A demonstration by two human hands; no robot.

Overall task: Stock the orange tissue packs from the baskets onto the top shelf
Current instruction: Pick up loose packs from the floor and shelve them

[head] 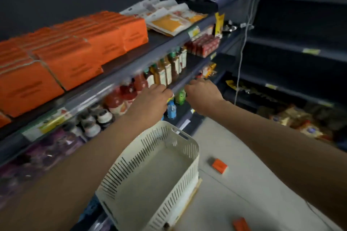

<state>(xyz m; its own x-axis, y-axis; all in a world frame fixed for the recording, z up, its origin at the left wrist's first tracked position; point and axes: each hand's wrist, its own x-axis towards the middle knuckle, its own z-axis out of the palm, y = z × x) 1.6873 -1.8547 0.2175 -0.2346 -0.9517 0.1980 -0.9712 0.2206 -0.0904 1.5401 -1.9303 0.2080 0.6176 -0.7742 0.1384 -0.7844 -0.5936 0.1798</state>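
Observation:
Several orange tissue packs [78,47] stand in rows on the top shelf [131,65] at the left. A cream slatted basket [180,157] below my arms holds nothing. One loose orange pack [219,165] lies on the floor to its right, and a second orange pack [241,224] lies at the bottom edge. My left hand [150,99] and my right hand [201,93] are both stretched out in front of the second shelf's edge, fingers curled, holding nothing that I can see. Their fingertips are blurred.
Sauce bottles [163,73] and red-capped jars fill the second shelf. Yellow sachets [169,21] lie to the right of the orange packs. Dark, mostly bare shelving [300,50] stands at the right, with a hanging white cable [242,52] and snack bags [293,118] low down.

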